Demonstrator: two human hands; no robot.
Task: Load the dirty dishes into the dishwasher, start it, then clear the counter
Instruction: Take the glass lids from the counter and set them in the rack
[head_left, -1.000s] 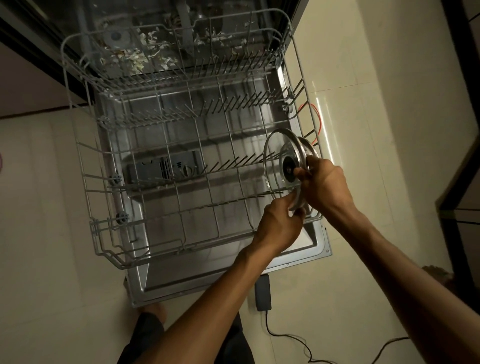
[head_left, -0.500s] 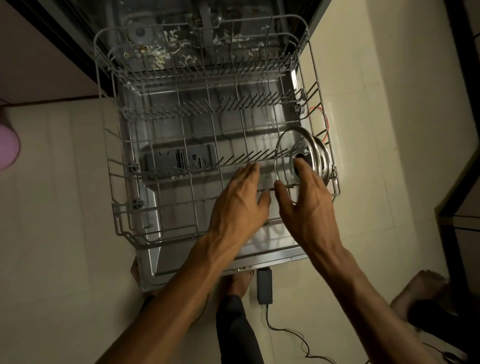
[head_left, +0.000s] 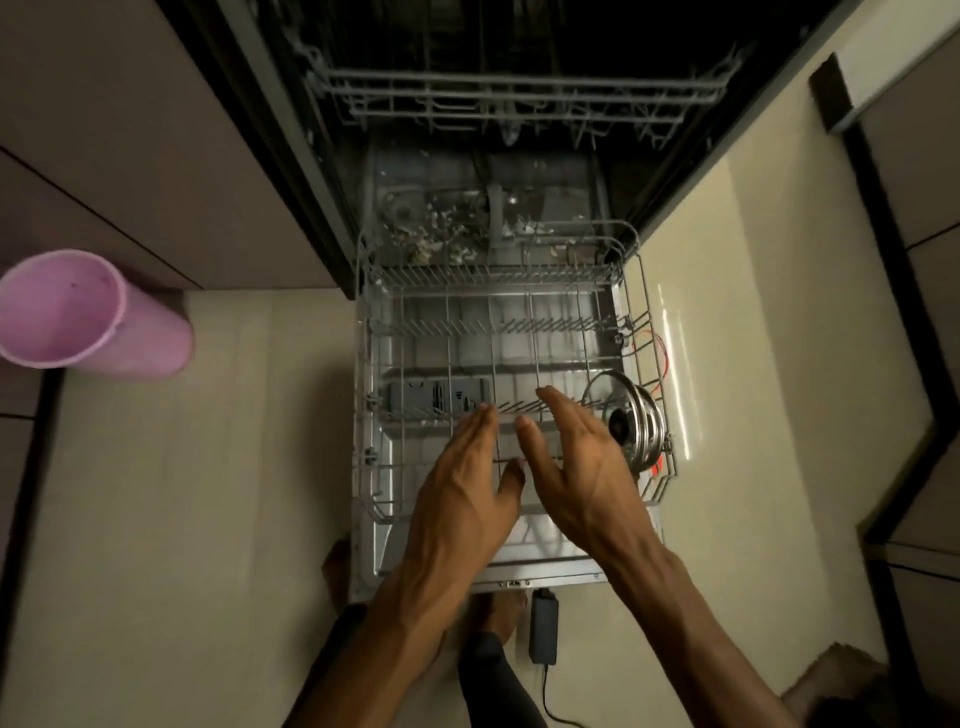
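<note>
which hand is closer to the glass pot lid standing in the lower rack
Right. The right hand hovers open just left of the glass pot lid, nearly touching it. The left hand is farther left, over the middle of the lower rack.

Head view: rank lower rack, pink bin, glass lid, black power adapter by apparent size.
1. lower rack
2. pink bin, though it sits nearer the camera
3. glass lid
4. black power adapter

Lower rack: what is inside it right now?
Only a glass pot lid, standing on edge at the right side of the lower rack. The open left hand and right hand cover part of the front.
</note>
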